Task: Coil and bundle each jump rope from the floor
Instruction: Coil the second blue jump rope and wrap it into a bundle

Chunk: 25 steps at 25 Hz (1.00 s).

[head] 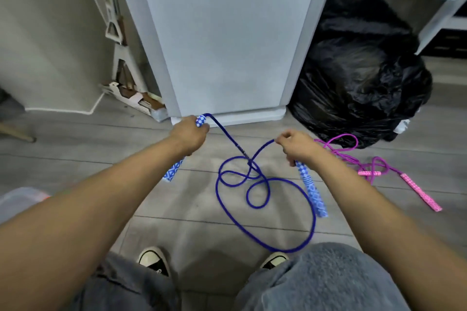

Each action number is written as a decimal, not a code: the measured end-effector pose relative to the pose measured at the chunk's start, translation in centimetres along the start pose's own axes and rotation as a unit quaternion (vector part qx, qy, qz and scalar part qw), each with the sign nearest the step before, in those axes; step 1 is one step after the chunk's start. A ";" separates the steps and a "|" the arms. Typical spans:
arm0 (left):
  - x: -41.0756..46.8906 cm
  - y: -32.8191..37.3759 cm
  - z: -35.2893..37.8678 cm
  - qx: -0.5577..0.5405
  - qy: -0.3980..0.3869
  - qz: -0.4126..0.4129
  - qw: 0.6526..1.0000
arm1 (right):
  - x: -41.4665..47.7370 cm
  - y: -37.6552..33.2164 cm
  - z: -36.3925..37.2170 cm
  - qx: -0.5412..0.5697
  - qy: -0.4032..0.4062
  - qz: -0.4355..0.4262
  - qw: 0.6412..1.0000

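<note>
Grey floor [192, 230]; blue jump rope [285, 251], handles [312, 189] tight in left hand [190, 131] and right hand [298, 145].

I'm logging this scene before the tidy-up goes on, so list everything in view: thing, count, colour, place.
blue jump rope: one, blue cord, blue-and-white handles; handles in the hands, cord looping down between them
pink jump rope: one, pink; tangled on the floor, right, by the bag
bin bag: one, black; right of the cabinet
cabinet: one, white; straight ahead
folded frame: one, beige; leaning left of the cabinet
floor: grey planks
shoes: two, black, white toes; bottom centre
trousers: grey-blue; bottom edge
left hand: grips one blue handle
right hand: pinches the cord, other handle hanging below
</note>
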<state>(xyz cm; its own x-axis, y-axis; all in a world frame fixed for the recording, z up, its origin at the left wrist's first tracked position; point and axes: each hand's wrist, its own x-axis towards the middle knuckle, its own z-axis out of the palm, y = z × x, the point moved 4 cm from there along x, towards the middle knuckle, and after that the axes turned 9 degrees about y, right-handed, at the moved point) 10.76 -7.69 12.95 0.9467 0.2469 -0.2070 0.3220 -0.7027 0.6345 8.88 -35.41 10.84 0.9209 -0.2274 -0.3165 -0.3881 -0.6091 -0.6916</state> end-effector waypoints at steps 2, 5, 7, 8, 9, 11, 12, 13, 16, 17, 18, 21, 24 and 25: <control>-0.7 1.0 -3.4 -0.051 0.074 0.017 0.996 | 0.3 -1.2 -2.0 -0.125 0.033 -0.026 0.991; -3.1 3.9 -7.3 -0.193 0.059 0.064 0.977 | -0.2 -3.0 -3.6 -0.189 0.009 -0.045 0.981; -4.9 5.4 -8.6 -0.235 -0.007 0.093 0.968 | -1.4 -3.8 -3.2 -0.244 -0.054 -0.062 0.966; -5.5 5.7 -9.0 -0.221 -0.026 0.108 0.969 | -2.1 -4.3 -2.7 -0.295 -0.086 -0.079 0.948; -6.2 5.9 -9.3 -0.204 -0.036 0.116 0.971 | -2.9 -4.6 -2.1 -0.349 -0.116 -0.094 0.925; -7.4 5.7 -9.6 -0.216 -0.057 0.105 0.969 | -4.6 -4.8 -0.7 -0.445 -0.174 -0.103 0.872; -7.7 5.7 -9.7 -0.233 -0.069 0.103 0.964 | -5.0 -4.5 0.0 -0.486 -0.194 -0.103 0.846; -8.0 5.8 -9.9 -0.238 -0.074 0.116 0.961 | -5.1 -4.1 0.4 -0.515 -0.202 -0.104 0.827; -8.2 6.0 -10.4 -0.232 -0.084 0.161 0.956 | -4.6 -4.7 0.6 -0.428 -0.152 -0.123 0.883; -8.2 6.1 -10.5 -0.239 -0.092 0.161 0.953 | -4.4 -5.7 0.5 -0.349 -0.128 -0.143 0.917; -8.1 6.1 -10.6 -0.244 -0.095 0.160 0.952 | -4.5 -7.2 0.4 -0.244 -0.108 -0.160 0.950; -8.2 6.6 -10.6 -0.242 -0.095 0.171 0.950 | -6.7 -13.0 0.4 0.088 -0.134 -0.189 0.969; -7.5 6.5 -11.4 -0.280 -0.041 0.153 0.947 | -8.6 -16.4 1.0 0.189 -0.160 -0.184 0.951; -6.8 6.0 -12.1 -0.290 0.002 0.142 0.946 | -8.6 -16.3 1.1 0.201 -0.154 -0.175 0.952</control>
<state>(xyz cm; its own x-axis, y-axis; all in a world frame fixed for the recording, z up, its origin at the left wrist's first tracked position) 6.15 -5.51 27.17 0.9937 0.1067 0.0347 -0.0063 -0.2562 0.9666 7.26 -22.65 24.12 0.9664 0.2066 -0.1527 -0.0978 -0.2535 -0.9624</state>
